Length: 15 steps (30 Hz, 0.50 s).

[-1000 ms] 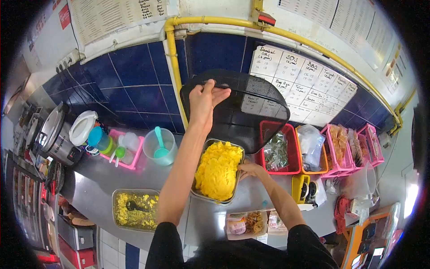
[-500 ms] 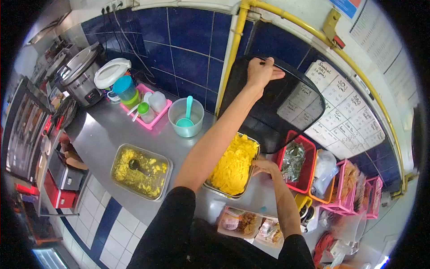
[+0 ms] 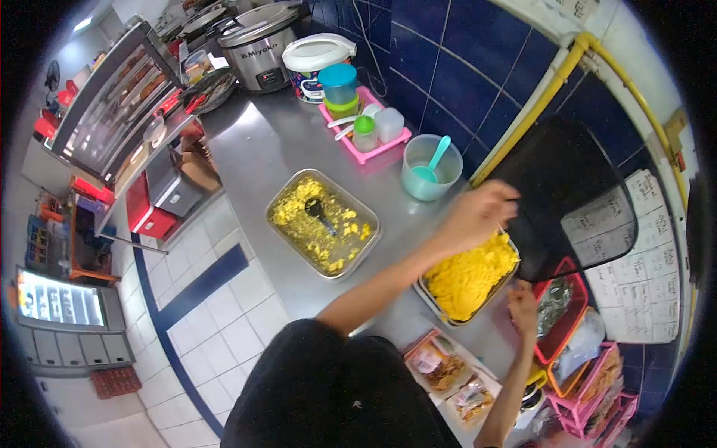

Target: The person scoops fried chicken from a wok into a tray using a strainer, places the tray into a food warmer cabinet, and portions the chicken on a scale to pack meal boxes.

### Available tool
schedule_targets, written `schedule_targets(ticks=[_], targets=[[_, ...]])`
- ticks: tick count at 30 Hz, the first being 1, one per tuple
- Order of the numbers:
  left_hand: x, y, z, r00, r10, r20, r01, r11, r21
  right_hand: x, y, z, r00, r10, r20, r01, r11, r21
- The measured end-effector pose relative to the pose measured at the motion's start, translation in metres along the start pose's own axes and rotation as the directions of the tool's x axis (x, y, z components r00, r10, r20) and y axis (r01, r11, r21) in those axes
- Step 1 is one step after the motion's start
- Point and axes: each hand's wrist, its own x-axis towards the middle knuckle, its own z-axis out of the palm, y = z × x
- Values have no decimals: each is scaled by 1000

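Observation:
A metal tray heaped with soft yellow food (image 3: 478, 278), perhaps egg, stands on the steel counter. Above its far left corner is my left hand (image 3: 482, 213), smeared by motion, so its fingers are unclear. A black mesh cover (image 3: 556, 187) leans against the tiled wall behind that hand. My right hand (image 3: 523, 308) is low between the tray and a red basket (image 3: 559, 332), close to the cover's lower edge. Its fingers look curled; whatever they hold is hidden. Farther left lies a second metal tray (image 3: 280, 224) with yellow scraps and a dark utensil (image 3: 320, 215).
Behind the trays are a translucent tub with a turquoise ladle (image 3: 441, 153), a pink basket of containers (image 3: 366, 156) and a rice cooker (image 3: 258, 52). Packaged food (image 3: 441, 366) lies at the counter's front. Orange (image 3: 571, 381) and pink baskets (image 3: 590, 422) stand at right.
My left hand has come off the mesh cover's top and dropped toward the tray. My view has swung left, and my right hand has moved slightly away from the tray's side.

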Motion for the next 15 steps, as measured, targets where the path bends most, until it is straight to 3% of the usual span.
schedule_targets(ticks=[1, 2, 3, 4, 5, 6, 7, 8, 9, 10, 12, 13, 15], targets=[[-35, -8, -34, 988, 105, -115, -74, 966, 249, -22, -24, -14, 999, 21, -34, -17, 992, 124], [-70, -7, -74, 977, -102, -189, 179, 871, 457, -49, -73, -36, 997, -50, 57, 38, 981, 190], [-102, -30, -119, 976, 25, -218, 121, 769, 628, -78, -126, -58, 983, -128, 133, 90, 961, 262], [-130, -48, -168, 942, -156, -299, 328, 627, 707, -108, -166, -74, 935, -233, 268, 159, 949, 273], [-155, -50, -208, 941, -186, -283, 339, 514, 788, -135, -202, -88, 853, -336, 400, 229, 928, 293], [-174, -53, -245, 906, -284, -315, 406, 366, 837, -160, -235, -100, 691, -401, 601, 214, 908, 361], [-186, -54, -270, 857, -364, -364, 455, 204, 867, -169, -239, -82, 363, -705, 609, 146, 689, 710], [-188, -51, -277, 856, -366, -365, 456, 199, 868, -185, -249, -68, 161, -834, 528, 109, 547, 830], [-186, -48, -285, 904, -316, -287, 339, 124, 933, -199, -276, -72, 155, -911, 383, 205, 409, 889], [-185, -48, -292, 940, -275, -200, 220, 42, 975, -207, -284, -63, 152, -911, 384, 202, 409, 890], [-175, -58, -303, 921, -357, -154, 158, -17, 987, -224, -292, -47, 54, -972, 229, 107, 233, 966], [-168, -63, -307, 944, -328, -28, 15, -41, 999, -229, -292, -44, 15, -989, 144, 60, 145, 988], [-154, -68, -310, 933, -309, 183, -221, -92, 971, -238, -290, -42, 13, -992, 127, 120, 128, 985]])
